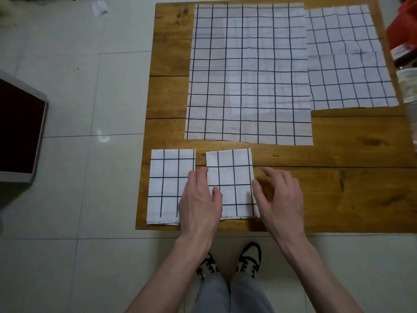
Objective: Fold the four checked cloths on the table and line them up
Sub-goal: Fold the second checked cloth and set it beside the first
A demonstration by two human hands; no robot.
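Note:
Two folded checked cloths lie side by side near the front edge of the wooden table (338, 195): one at the front left corner (167, 177), the other (230, 175) just right of it. My left hand (199, 199) rests flat on the left edge of the second folded cloth, fingers straight. My right hand (279, 195) flanks its right edge, thumb touching the cloth, fingers relaxed above the wood. A large unfolded checked cloth (248, 73) covers the table's middle. Further checked cloth (347, 57) lies spread flat at the back right; how many pieces I cannot tell.
A red object (404, 30) and a white roll (408, 84) sit past the table's right edge. A dark framed panel (18, 129) lies on the tiled floor at left. My shoes (230, 263) stand just before the table's front edge.

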